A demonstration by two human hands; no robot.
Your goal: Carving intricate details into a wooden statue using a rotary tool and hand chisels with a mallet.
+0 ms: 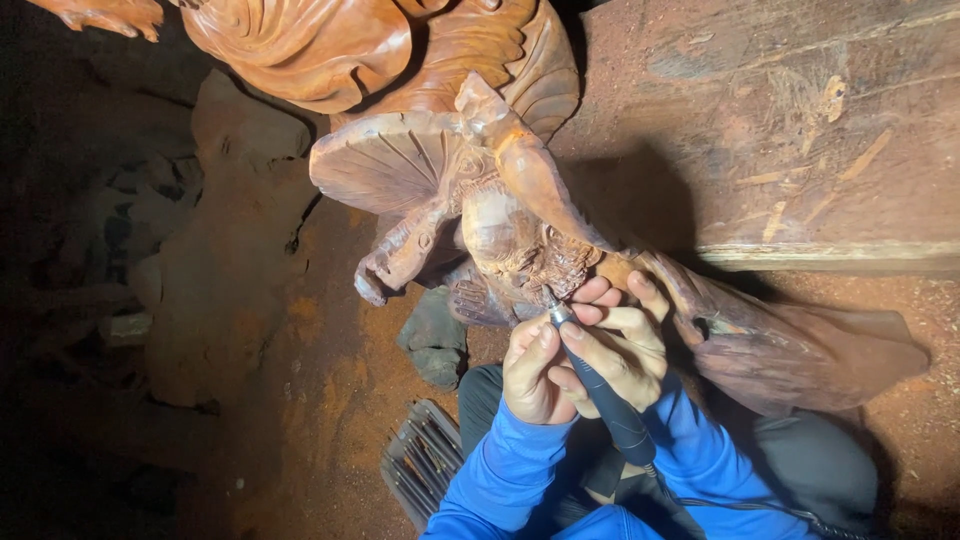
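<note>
Head view: grinder [600, 390] tip hidden against carving [520, 250]; my right hand [625, 345] fingers wrap it pen-style, left hand [532, 372] fingers curled bracing it.

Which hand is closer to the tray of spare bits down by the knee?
Left. The left hand is above and right of the tray of bits, steadying the rotary tool. The right hand grips that tool farther right, against the wooden carving.

Smooth reddish wood carving [480, 190], matt dark plastic rotary tool [600, 390], powdery sawdust [320, 400].
</note>
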